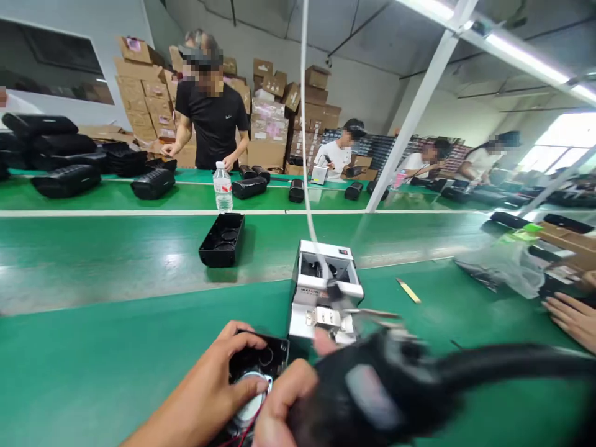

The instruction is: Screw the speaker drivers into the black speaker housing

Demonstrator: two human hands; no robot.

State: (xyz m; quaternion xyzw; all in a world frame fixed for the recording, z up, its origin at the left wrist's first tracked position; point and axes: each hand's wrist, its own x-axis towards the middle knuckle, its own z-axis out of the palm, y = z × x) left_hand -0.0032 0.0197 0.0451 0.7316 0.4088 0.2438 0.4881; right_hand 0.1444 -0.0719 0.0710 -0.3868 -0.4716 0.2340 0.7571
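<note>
My left hand (pixel 228 379) grips a black speaker housing (pixel 278 352), its fingers over the far left edge and its thumb near a round silver speaker (pixel 250 403) inside. Red and black wires show at the bottom. My right hand (pixel 286 406) is wrapped round a dark power tool (pixel 372 397), blurred by motion, to the right of the housing. Beyond them stands a white and black screw feeder machine (pixel 326 292). A white hanging cable runs down in front of that machine.
An open black housing (pixel 223 239) and a water bottle (pixel 223 189) stand on the conveyor belt. A yellow-handled tool (pixel 408 290) lies right of the machine. At far right are a plastic bag (pixel 507 264) and another person's hand (pixel 572 320). People work across the line.
</note>
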